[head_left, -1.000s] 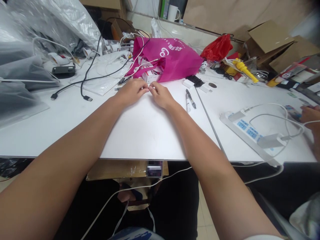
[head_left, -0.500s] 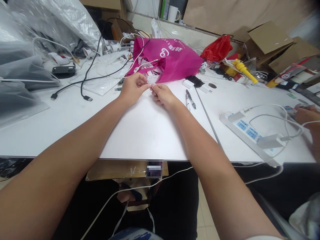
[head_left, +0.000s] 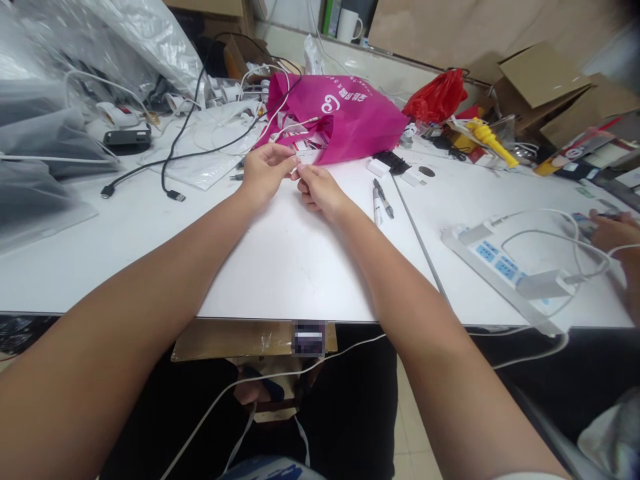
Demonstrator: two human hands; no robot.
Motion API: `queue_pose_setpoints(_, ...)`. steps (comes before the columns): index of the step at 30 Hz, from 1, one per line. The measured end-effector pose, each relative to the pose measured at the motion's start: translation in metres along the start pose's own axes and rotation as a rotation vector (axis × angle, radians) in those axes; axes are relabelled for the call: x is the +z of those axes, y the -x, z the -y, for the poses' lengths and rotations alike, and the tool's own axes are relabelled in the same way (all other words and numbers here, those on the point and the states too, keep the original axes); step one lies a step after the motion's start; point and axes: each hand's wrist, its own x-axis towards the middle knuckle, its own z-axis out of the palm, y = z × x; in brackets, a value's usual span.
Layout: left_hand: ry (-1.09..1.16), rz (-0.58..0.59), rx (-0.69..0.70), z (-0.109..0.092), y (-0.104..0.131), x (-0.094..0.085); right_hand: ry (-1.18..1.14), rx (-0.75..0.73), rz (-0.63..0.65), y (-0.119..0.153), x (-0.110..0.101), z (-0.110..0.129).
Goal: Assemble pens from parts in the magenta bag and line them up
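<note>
My left hand (head_left: 269,175) and my right hand (head_left: 321,190) meet above the white table, fingertips almost touching. Thumb and fingers of each are pinched together; whatever lies between them is too small or hidden to name. Just beyond them lies a magenta bag (head_left: 363,127) with white lettering, its mouth facing me. Red-and-white small boxes (head_left: 304,144) show inside that mouth. A white flat surface (head_left: 309,157) appears right behind my fingertips, and I cannot tell whether they touch it.
To the right are two pens (head_left: 383,198), small white boxes (head_left: 379,167) and a power strip (head_left: 505,270) with plugged-in chargers. Another person's hand (head_left: 613,230) is at the far right. Black cables (head_left: 170,160) and plastic bags (head_left: 40,140) lie left. A red bag (head_left: 435,98) sits behind.
My left fingers have closed in toward my right hand, and both hands have shifted slightly left. The bag and the surrounding things stay in place.
</note>
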Motion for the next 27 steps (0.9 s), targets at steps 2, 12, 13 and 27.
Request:
queue_pose_setpoints(2,0.023,0.005,-0.002,-0.001,0.0,0.001,-0.012,-0.009,-0.002,0.0,0.002,0.001)
queue_pose_setpoints(12,0.014,0.036,0.067,-0.006,0.0,-0.001,-0.033,-0.136,0.009,-0.007,-0.001,-0.002)
queue_pose_setpoints(13,0.016,0.027,0.089,-0.006,-0.001,-0.001,-0.022,-0.153,0.011,-0.009,-0.003,-0.004)
queue_pose_setpoints(27,0.022,0.03,0.289,-0.005,0.002,-0.001,-0.159,-0.328,0.147,-0.04,-0.025,-0.032)
